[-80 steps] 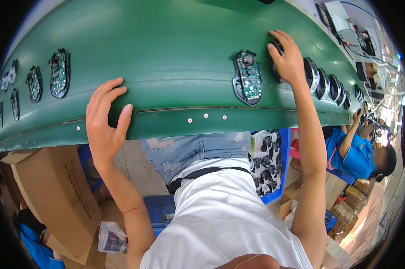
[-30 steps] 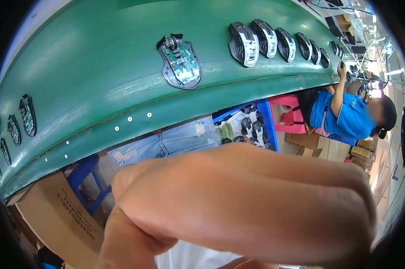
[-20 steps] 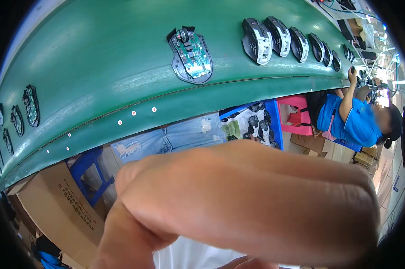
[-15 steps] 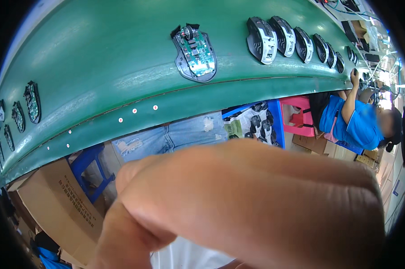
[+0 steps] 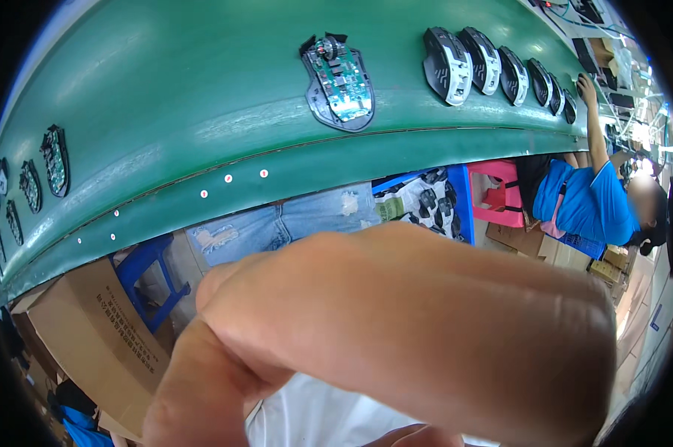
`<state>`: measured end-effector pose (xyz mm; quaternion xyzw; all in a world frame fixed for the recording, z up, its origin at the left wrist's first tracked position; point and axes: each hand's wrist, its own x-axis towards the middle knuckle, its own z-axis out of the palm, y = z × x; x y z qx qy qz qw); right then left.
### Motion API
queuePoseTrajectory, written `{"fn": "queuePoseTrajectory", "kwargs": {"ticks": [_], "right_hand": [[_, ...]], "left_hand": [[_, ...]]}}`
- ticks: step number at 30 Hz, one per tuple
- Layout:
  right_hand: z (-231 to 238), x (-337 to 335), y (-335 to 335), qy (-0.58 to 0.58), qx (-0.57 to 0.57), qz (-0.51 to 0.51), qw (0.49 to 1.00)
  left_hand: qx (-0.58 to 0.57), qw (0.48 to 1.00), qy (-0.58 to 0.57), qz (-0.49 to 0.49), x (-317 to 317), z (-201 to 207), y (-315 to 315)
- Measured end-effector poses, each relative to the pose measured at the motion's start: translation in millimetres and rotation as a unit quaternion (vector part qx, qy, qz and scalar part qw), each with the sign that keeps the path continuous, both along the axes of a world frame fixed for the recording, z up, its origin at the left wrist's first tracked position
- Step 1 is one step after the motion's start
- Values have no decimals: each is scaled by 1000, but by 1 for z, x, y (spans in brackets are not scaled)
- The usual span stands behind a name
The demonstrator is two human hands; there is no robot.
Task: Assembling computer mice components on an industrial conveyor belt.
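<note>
A bent bare hand (image 5: pixel 396 328) fills the lower middle, very close and blurred. Its fingers are folded; their tips and anything in them are hidden, and whether it is my left or right hand I cannot tell. Another small patch of skin (image 5: pixel 420 435) shows at the bottom edge. Beyond, an opened computer mouse (image 5: pixel 345 93) with its green circuit board exposed lies on a green conveyor belt (image 5: pixel 202 67), apart from the hand. Several black-and-silver mouse covers (image 5: pixel 448 67) stand in a row to its right. More opened mice (image 5: pixel 55 160) lie at the far left.
Below the belt's edge are ripped blue jeans (image 5: pixel 314 212), a blue crate (image 5: pixel 460 201) of black parts, a pink stool (image 5: pixel 506 212), a blue stool (image 5: pixel 144 279) and a cardboard box (image 5: pixel 98 328). At right, a person in blue (image 5: pixel 586 201) reaches to the belt.
The opened mouse and the cover row have shifted right along the belt. The large hand stays folded and has shifted slightly. The person at right has stretched an arm farther over the belt.
</note>
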<state>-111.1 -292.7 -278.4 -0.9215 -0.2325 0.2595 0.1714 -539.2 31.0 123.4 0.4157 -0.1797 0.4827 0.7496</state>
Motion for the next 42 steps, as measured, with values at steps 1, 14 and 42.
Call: {"fn": "queuePoseTrajectory", "kwargs": {"ticks": [1, 14, 42], "right_hand": [[-10, 27, -27, -193, -14, 152, 969], [66, -8, 108, 28, -198, 556, 807], [393, -230, 260, 358, 400, 467, 702]], "left_hand": [[5, 1000, -21, -17, 7, 1, 4], [-14, 999, 21, 41, 31, 3, 0], [-27, 895, 359, 263, 27, -64, -61]]}}
